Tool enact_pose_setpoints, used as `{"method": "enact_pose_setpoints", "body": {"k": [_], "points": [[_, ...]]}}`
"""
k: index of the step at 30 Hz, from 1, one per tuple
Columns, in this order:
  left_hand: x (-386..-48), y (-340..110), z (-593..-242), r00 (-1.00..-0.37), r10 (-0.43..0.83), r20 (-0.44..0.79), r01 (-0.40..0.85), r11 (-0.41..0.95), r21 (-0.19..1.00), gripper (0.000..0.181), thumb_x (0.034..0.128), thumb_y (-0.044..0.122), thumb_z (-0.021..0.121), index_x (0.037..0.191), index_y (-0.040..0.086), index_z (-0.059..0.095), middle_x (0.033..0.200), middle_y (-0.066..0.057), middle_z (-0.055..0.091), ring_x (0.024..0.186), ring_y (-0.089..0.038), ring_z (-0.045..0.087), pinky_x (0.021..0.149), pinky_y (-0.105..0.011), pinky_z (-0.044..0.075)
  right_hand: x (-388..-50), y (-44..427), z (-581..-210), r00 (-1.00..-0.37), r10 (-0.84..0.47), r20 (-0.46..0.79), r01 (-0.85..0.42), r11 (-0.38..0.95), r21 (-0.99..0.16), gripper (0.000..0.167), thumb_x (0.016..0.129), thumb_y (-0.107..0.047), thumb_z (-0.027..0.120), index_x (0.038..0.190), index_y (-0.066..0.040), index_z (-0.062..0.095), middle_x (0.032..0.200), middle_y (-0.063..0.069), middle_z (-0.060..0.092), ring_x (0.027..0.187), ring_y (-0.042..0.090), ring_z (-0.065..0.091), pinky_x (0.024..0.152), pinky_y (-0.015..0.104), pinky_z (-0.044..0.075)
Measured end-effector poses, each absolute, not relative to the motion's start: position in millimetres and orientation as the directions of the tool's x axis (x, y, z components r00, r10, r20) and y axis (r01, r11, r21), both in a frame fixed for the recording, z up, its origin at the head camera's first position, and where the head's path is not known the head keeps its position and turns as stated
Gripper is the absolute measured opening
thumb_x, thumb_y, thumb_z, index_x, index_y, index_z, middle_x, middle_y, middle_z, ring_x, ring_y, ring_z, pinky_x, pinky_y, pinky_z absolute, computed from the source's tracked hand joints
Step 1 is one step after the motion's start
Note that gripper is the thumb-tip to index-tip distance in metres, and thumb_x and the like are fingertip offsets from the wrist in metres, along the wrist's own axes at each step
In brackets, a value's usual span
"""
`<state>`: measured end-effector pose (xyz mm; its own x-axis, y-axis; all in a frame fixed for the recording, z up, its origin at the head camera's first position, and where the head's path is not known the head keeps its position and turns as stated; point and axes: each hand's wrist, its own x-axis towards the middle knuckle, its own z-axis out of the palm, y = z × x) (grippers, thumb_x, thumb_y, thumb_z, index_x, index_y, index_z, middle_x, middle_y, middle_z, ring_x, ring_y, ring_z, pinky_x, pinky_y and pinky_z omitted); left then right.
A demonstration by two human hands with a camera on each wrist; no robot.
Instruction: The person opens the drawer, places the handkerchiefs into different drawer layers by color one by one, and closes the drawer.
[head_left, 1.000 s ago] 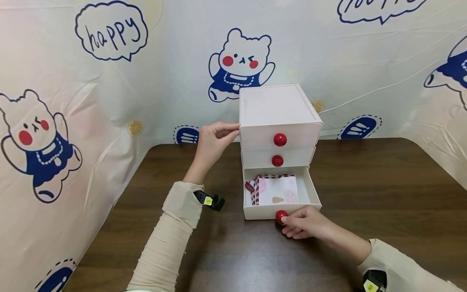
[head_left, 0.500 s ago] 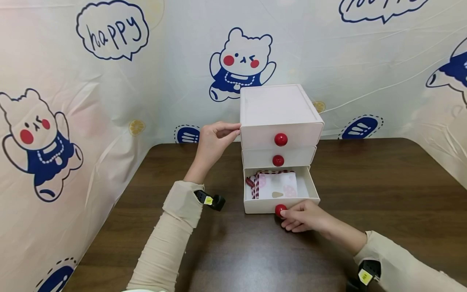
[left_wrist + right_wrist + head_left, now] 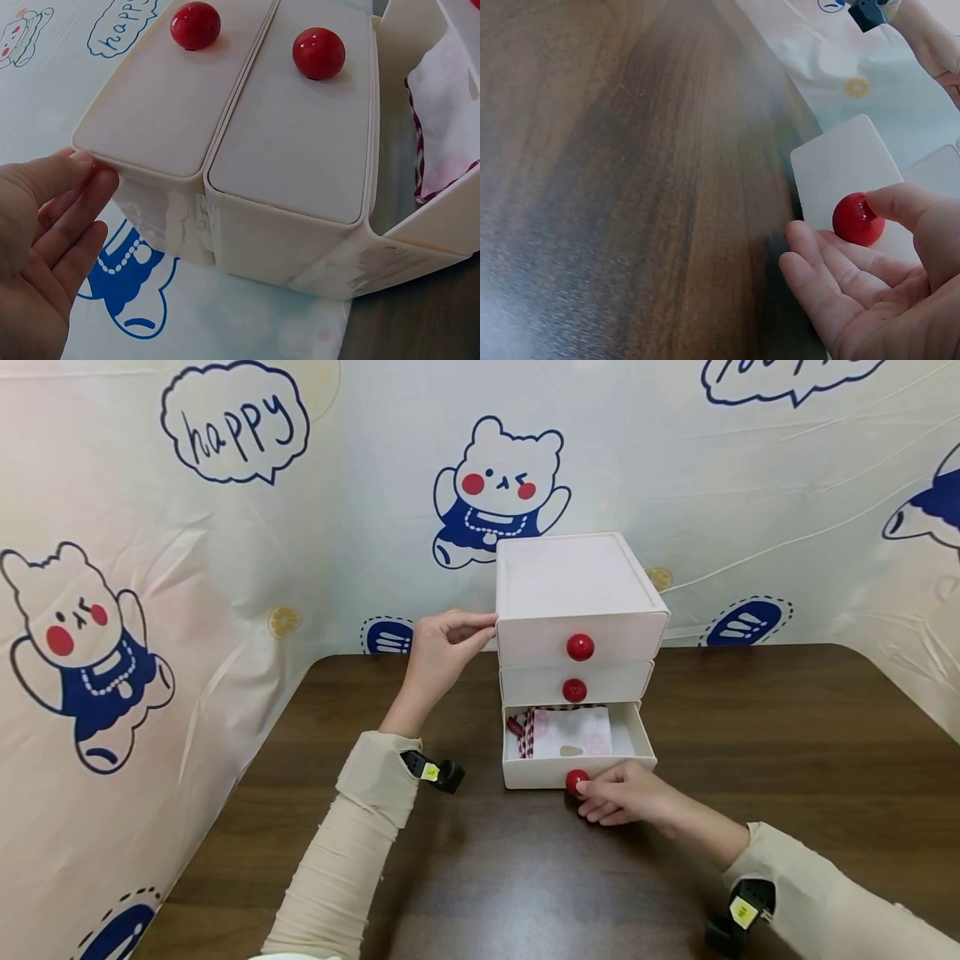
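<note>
A white three-tier drawer cabinet (image 3: 570, 575) with round red knobs stands at the back of the table. Its bottom drawer (image 3: 542, 772) is partly out, and a folded white cloth (image 3: 555, 732) with a dark red checked trim lies inside. My right hand (image 3: 630, 795) pinches the red knob (image 3: 859, 219) of this drawer between thumb and fingers. At the cabinet's upper left front edge, my left hand (image 3: 438, 664) pinches the corner of the top tier, the thumb at the front edge in the left wrist view. The upper two drawers are closed.
Dark brown wooden table (image 3: 480, 885) under the cabinet. Behind it hangs a pale curtain (image 3: 360, 510) printed with cartoon bears. Part of a white rounded object (image 3: 288, 957) shows at the bottom edge of the head view.
The bottom drawer has slid inward, away from me, with my right hand on its knob. Less of the cloth shows. My left hand has stayed on the cabinet edge.
</note>
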<state>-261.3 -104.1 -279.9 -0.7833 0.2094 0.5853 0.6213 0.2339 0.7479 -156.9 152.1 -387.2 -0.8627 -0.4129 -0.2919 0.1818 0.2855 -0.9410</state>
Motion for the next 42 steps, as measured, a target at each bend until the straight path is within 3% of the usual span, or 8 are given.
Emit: {"method": "enact_pose_setpoints", "body": {"k": [10, 42], "points": [[-239, -99, -262, -0.805, 0.207, 0.556, 0.593, 0.253, 0.764, 0.020, 0.0809, -0.004, 0.066, 0.101, -0.007, 0.067, 0.093, -0.018, 0.065, 0.085, -0.026, 0.064, 0.075, -0.026, 0.053, -171, 155, -386, -0.861, -0.411, -0.301, 0.188, 0.293, -0.937, 0.038, 0.091, -0.021, 0.057, 0.099, 0.016, 0.062, 0.085, 0.019, 0.068, 0.074, 0.021, 0.066, 0.071, 0.038, 0.055], [-233, -98, -257, -0.812, 0.198, 0.549, 0.583, 0.268, 0.767, 0.020, 0.0806, -0.005, 0.066, 0.100, -0.007, 0.067, 0.092, -0.019, 0.065, 0.084, -0.026, 0.064, 0.074, -0.025, 0.053, -213, 156, -384, -0.864, -0.372, -0.340, 0.247, 0.274, -0.929, 0.044, 0.093, -0.022, 0.054, 0.110, 0.019, 0.055, 0.091, 0.022, 0.067, 0.077, 0.020, 0.066, 0.075, 0.037, 0.054]]}}
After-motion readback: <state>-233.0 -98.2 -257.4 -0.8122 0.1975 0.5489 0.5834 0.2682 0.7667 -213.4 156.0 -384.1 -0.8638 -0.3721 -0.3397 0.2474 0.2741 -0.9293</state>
